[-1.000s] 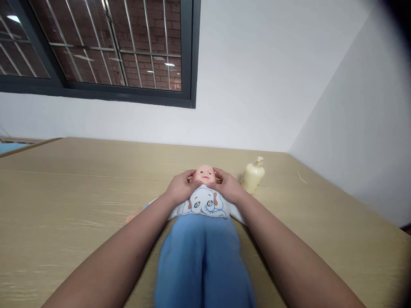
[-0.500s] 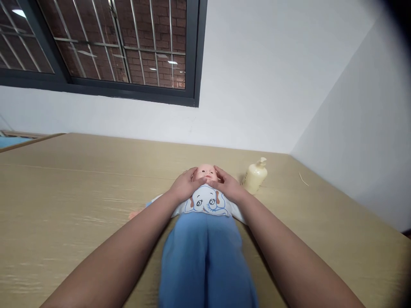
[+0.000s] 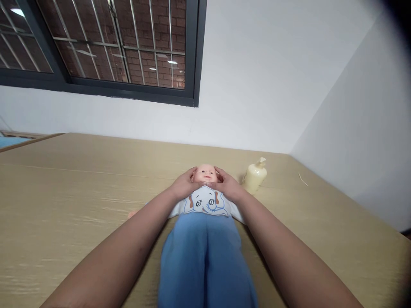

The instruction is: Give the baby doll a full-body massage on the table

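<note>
At your far left, a light blue surface (image 3: 13, 141) shows past the edge of the tabletop (image 3: 73, 184). Above that side, a dark-framed window (image 3: 120, 45) is crossed by metal bars (image 3: 138, 42), with a brick wall (image 3: 150, 25) beyond them. The tabletop is golden brown, with a faint seam and some wrinkles in its surface.

Coming in from the left, your left forearm (image 3: 128, 252) reaches forward. A bit of pink shows just past its outer side, mostly covered, so you cannot tell much about it. Your left hand (image 3: 184, 186) is spread, its fingers curved along the left side of the doll's head (image 3: 205, 171) and its thumb laid towards the chin.

In the middle, the doll (image 3: 207, 226) lies on its back on the tabletop, head away from you and legs towards you. It wears a white top (image 3: 207, 191) with an elephant print (image 3: 205, 205) and blue trousers (image 3: 205, 261).

Your right hand (image 3: 228, 187) mirrors the left: spread, fingers against the right side of the head, thumb towards the chin. You cannot tell how hard either hand presses.

Just beyond your right wrist, a pale yellow pump bottle (image 3: 254, 177) stands upright, apart from your hand. Further right lies a thin pale strand (image 3: 302, 179), and a plain side wall (image 3: 362, 137) meets the tabletop's edge.
</note>
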A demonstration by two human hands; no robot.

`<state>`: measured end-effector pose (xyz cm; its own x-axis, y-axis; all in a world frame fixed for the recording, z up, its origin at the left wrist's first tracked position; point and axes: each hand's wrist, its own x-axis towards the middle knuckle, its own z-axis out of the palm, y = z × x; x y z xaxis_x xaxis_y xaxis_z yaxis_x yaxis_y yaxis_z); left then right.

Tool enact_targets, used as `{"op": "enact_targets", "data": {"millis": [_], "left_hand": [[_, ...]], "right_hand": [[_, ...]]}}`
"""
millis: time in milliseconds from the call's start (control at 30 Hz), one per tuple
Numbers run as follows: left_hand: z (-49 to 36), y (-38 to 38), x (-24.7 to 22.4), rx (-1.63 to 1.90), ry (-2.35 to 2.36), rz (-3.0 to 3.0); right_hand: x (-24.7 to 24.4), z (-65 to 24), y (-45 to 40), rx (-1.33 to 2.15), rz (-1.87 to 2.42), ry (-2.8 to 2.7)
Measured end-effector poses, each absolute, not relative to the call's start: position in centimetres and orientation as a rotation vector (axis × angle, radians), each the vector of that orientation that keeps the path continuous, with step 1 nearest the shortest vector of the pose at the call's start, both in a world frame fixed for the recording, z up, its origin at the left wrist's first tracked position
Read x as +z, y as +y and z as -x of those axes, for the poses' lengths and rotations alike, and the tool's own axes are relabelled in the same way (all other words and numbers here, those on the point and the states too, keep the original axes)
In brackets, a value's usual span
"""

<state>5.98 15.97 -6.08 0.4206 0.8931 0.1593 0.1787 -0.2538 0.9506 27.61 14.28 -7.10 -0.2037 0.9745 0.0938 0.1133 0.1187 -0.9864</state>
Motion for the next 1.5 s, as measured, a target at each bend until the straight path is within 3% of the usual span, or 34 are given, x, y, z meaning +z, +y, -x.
{"op": "enact_targets", "data": {"millis": [300, 467, 867, 1133, 1500], "left_hand": [[-5.6, 16.3, -6.6, 0.932, 0.913, -1.685], [-5.6, 16.4, -6.8, 0.97, 0.928, -1.586], [-6.0, 15.3, -5.6, 0.831, 1.123, -1.57], [-6.0, 15.9, -6.3, 0.896, 0.872, -1.587], [-5.3, 16.5, -7.0, 0.915, 0.734, -1.255]], "right_hand": [[-7.3, -28.7, 14.6, 1.408, 0.896, -1.413], [-7.6, -28.8, 14.8, 1.451, 0.98, -1.239], [-6.6, -27.8, 13.9, 1.111, 1.295, -1.557], [-6.7, -28.0, 14.1, 1.114, 1.291, -1.569], [-6.7, -29.1, 14.0, 1.483, 0.954, -1.428]]}}
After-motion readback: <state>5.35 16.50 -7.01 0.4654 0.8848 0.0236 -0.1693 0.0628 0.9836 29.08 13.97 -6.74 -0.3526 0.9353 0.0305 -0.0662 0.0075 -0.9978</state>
